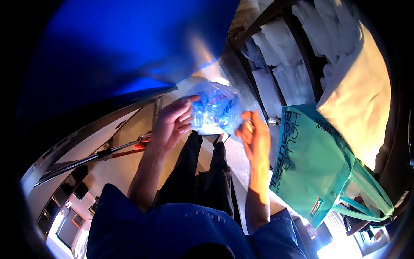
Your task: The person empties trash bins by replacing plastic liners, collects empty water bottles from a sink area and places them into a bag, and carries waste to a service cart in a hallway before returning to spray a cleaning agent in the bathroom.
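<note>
A clear plastic bag [216, 105] with bluish, shiny contents is held up between my hands, at the middle of the view. My left hand [176, 119] grips its left edge, with the index finger reaching over the bag's side. At the right edge, my right hand [254, 131] has its fingers curled against the plastic and is lit orange; whether it pinches the bag does not show clearly. What exactly the bag contains cannot be made out through the glare. Below it are my dark trouser legs and part of the floor.
A green tote bag [313, 162] with printed writing hangs at the right, below a cream cloth [359, 100]. Folded white textiles [288, 64] lie on a dark-framed rack. A large blue panel [129, 42] fills the upper left. Metal poles [84, 161] extend at the left.
</note>
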A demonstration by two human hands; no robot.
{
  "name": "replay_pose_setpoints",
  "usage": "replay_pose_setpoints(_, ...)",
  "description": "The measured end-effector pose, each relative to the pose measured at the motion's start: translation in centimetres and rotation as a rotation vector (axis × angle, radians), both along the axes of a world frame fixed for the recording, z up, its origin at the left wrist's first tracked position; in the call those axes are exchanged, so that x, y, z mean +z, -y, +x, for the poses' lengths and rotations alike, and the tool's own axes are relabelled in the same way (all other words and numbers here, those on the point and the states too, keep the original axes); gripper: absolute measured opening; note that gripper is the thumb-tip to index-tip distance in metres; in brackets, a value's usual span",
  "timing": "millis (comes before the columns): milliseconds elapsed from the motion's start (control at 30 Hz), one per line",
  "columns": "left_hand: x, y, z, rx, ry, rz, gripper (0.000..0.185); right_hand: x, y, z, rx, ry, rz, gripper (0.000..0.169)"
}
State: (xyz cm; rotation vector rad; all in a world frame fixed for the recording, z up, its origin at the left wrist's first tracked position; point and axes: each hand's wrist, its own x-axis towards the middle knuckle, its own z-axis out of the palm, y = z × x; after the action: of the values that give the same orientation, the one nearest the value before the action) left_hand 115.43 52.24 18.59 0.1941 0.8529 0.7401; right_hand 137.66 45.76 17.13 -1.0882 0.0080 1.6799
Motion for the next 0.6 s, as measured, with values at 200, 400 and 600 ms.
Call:
replay_pose_setpoints(200,-5.7,-0.3,-2.4,-0.035,-0.509,-0.004,0.022,-3.2,3.4,5.0,0.070,0.783,-0.149,0.011)
replay_pose_setpoints(400,2.2,1.1,-1.6,-0.011,-0.587,0.176,0.023,1.2,5.0,2.5,-0.108,0.816,-0.086,0.010)
replay_pose_setpoints(600,-0.2,4.6,3.5,-0.152,-0.442,0.166,0.017,-0.5,5.8,0.6,0.187,1.028,0.045,0.010)
